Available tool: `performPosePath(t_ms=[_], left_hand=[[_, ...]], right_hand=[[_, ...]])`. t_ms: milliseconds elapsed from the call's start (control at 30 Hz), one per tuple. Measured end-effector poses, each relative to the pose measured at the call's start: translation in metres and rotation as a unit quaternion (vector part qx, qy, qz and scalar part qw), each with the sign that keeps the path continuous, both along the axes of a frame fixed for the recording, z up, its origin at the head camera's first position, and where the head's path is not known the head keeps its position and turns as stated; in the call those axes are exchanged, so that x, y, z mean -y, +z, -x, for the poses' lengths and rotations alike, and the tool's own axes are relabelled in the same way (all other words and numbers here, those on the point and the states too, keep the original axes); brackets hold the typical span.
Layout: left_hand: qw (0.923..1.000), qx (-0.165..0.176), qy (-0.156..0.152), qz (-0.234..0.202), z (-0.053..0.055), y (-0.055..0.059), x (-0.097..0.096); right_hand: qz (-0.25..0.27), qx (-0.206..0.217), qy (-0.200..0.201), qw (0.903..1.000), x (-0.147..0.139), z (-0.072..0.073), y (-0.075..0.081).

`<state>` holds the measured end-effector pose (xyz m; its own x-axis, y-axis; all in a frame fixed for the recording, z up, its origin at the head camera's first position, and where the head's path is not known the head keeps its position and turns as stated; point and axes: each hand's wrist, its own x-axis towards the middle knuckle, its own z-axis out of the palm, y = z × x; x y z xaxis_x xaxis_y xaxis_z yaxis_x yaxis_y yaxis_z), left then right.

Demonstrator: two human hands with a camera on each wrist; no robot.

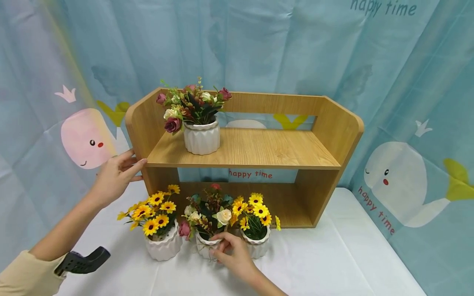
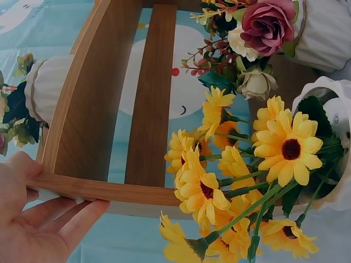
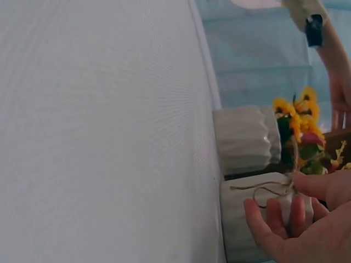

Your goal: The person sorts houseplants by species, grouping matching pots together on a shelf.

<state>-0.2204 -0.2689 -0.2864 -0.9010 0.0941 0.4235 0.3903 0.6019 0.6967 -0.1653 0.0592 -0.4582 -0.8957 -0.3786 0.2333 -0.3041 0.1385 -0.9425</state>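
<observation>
My left hand [image 1: 112,179] grips the left side panel of a two-tier wooden shelf [image 1: 240,166], thumb on its front edge and fingers on its outer side. On the table, my right hand [image 1: 235,255] holds the middle white flower pot [image 3: 247,230] near its rim, fingers by the twine bow [image 3: 274,189]. Cream and red roses [image 1: 223,216] fill this pot. A pot of yellow sunflowers [image 1: 163,244] stands to its left, and another sunflower pot [image 1: 257,246] stands to its right. Up on the top board sits a white pot [image 1: 201,137] with mauve and cream roses.
A white cloth [image 1: 352,255] covers the table, and the three lower pots stand in a row before the shelf's bottom tier. Behind hangs a blue curtain [image 1: 259,49] with whale prints. A black strap-like device [image 1: 85,262] sticks out from my left sleeve.
</observation>
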Motion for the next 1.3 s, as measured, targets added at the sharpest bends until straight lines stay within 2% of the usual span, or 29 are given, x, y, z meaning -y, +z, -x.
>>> performPosePath(t_ms=[267, 500, 900, 1167, 1300], left_hand=[[1.0, -0.004, -0.001, -0.002, 0.0, 0.0, 0.002], [1.0, -0.002, 0.001, -0.004, -0.002, 0.001, 0.0], [1.0, -0.004, 0.003, 0.001, -0.002, 0.0, 0.0], [1.0, -0.005, 0.001, 0.0, -0.002, 0.0, -0.001], [1.0, -0.005, 0.001, -0.002, 0.0, -0.001, -0.001]], right_hand=[[0.025, 0.025, -0.067, 0.9971, 0.011, 0.001, -0.007], [0.039, 0.038, -0.104, 0.9931, 0.021, -0.002, -0.003], [0.006, -0.004, -0.094, 0.9955, 0.017, -0.001, -0.007], [-0.025, -0.048, -0.115, 0.9919, 0.018, 0.002, -0.014], [-0.033, -0.053, -0.124, 0.9903, 0.019, 0.002, -0.013]])
